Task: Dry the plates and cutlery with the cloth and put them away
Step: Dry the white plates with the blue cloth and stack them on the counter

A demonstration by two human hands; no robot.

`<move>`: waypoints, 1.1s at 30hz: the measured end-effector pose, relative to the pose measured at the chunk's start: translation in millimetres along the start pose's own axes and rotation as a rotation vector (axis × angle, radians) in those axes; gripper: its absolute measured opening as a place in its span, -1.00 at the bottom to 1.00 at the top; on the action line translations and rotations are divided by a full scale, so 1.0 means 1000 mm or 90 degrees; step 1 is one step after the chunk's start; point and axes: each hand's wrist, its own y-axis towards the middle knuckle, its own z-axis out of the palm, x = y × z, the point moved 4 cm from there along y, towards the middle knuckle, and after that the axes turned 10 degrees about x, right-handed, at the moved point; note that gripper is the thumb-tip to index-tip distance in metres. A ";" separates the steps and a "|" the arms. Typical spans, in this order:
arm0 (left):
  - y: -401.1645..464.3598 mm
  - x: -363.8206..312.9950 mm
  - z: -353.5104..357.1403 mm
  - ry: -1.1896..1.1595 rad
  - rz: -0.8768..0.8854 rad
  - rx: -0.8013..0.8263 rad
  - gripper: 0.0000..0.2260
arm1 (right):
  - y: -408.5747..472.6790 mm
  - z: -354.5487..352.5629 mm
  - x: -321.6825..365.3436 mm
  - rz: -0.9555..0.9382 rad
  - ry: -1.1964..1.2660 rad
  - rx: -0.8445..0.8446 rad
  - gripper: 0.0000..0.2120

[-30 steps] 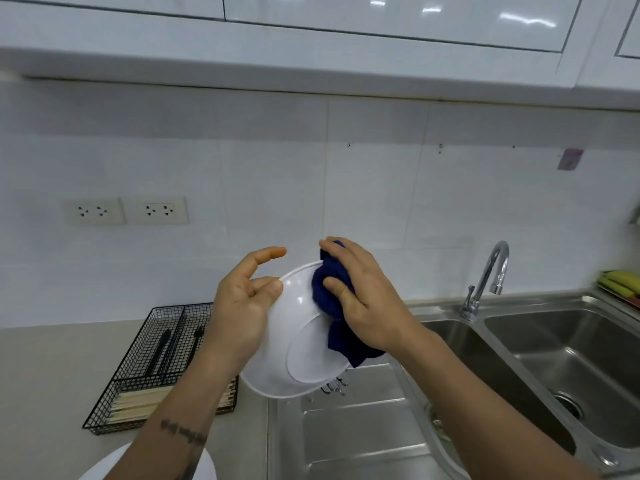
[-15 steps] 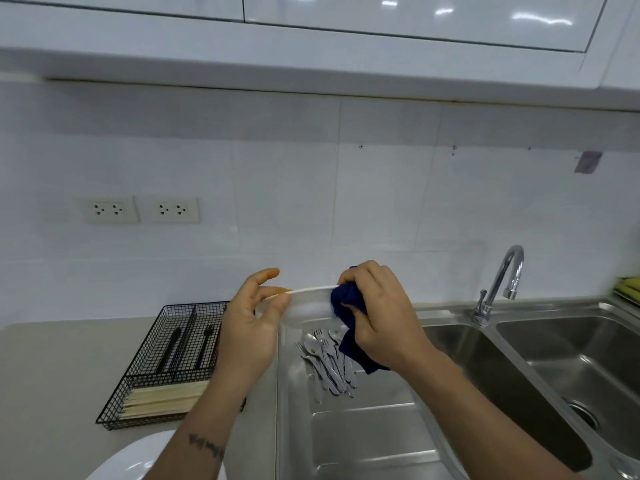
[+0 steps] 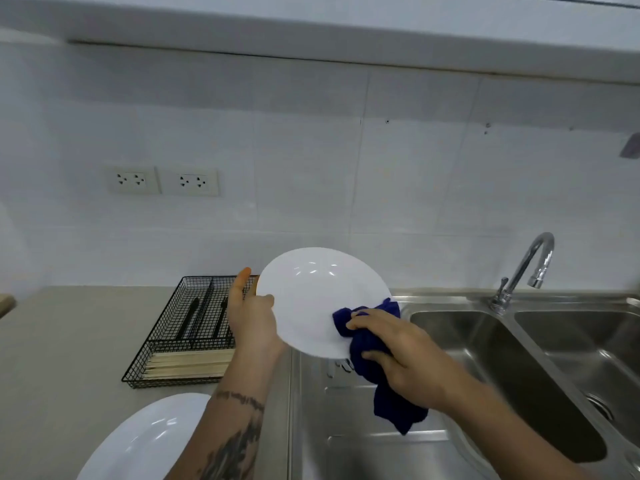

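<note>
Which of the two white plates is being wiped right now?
The raised plate, held by the left hand while the right hand presses the blue cloth on it. The other plate lies untouched on the counter.

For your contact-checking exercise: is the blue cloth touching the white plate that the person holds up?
Touching. The head view shows the right hand pressing the bunched blue cloth against the lower right of the held plate, with no gap; the left hand grips the opposite rim.
</note>
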 end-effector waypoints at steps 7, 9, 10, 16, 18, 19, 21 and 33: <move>-0.028 0.020 -0.004 0.088 -0.082 0.100 -0.53 | 0.003 -0.006 -0.037 0.146 0.034 -0.010 -0.62; -0.036 0.026 0.002 0.094 -0.098 0.132 -0.54 | 0.011 -0.003 -0.026 0.128 0.007 -0.020 -0.62; -0.039 0.028 0.006 0.096 -0.104 0.148 -0.55 | 0.014 0.001 -0.018 0.115 0.013 -0.022 -0.62; -0.044 0.025 0.013 0.045 -0.108 0.163 -0.57 | 0.018 0.033 0.023 0.062 -0.002 -0.103 -0.52; -0.038 0.018 0.003 0.030 -0.094 0.140 -0.57 | 0.011 0.044 0.019 0.101 -0.063 -0.100 -0.45; -0.036 0.015 -0.003 0.029 -0.088 0.132 -0.57 | 0.007 0.050 0.014 0.127 -0.080 -0.076 -0.43; -0.036 0.012 -0.012 0.038 -0.081 0.118 -0.56 | 0.001 0.060 0.004 0.172 -0.089 -0.019 -0.42; -0.049 0.024 -0.054 0.075 -0.105 0.077 -0.60 | 0.020 0.099 0.043 0.106 -0.005 0.047 -0.45</move>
